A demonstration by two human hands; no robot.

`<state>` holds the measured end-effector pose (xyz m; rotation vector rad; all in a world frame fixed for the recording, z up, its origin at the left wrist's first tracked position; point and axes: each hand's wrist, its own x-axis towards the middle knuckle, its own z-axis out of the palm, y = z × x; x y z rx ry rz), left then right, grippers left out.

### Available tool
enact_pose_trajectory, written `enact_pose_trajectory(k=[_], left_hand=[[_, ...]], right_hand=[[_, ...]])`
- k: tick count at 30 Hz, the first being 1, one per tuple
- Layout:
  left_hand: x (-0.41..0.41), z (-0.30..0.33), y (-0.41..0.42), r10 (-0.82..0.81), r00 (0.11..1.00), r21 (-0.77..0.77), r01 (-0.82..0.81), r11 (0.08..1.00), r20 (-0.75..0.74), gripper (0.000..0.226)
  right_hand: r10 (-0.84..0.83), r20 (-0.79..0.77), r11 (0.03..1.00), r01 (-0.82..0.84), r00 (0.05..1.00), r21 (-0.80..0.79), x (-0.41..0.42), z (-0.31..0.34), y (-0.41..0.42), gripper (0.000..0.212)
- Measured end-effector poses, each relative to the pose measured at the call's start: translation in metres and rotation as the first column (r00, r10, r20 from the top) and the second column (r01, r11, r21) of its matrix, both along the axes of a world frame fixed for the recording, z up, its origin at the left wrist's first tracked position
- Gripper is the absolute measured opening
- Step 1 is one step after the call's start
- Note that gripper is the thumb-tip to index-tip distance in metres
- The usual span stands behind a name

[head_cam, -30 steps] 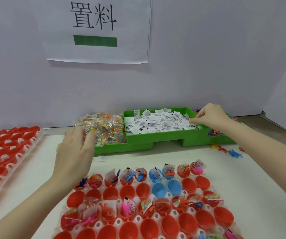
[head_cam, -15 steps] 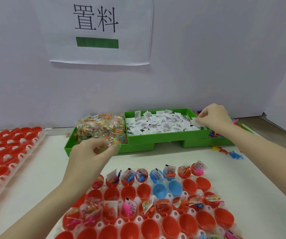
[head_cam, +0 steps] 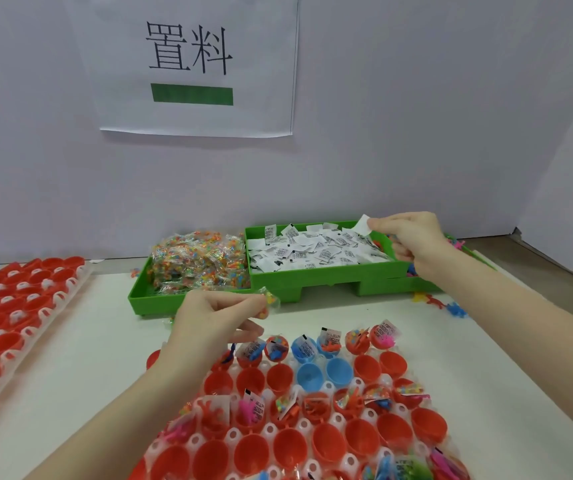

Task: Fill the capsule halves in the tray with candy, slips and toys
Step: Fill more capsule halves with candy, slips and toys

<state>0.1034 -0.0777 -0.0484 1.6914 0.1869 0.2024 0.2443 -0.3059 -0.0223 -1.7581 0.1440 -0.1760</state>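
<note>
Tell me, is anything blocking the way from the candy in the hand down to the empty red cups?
Nothing visible. The left hand pinches a candy packet in the air just above the tray, and the empty red cups lie open right below it.

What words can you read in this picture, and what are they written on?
"置料": big black characters on the white paper sign on the wall, above a green bar.
Paper slips in the green bin: black print, too small to read.
Slips in the filled capsule halves: also too small to read.
</note>
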Motion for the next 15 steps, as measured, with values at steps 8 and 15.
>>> enact_pose_trajectory(k=[8, 15], left_hand=[[-0.028, 0.014, -0.029, -0.126, 0.983, -0.265, 0.087, 0.96, -0.135, 0.019], [-0.074, 0.025, -0.054, -0.359, 0.909, -0.473, 0.226, 0.851, -0.212, 0.033]], right_hand=[[0.199, 0.391, 0.979, -0.165, 0.899, -0.12, -0.086, 0.003, 0.025, 0.009], [0.686, 0.62, 0.663, 0.026, 0.381, -0.748, -0.192, -0.006, 0.008, 0.014]])
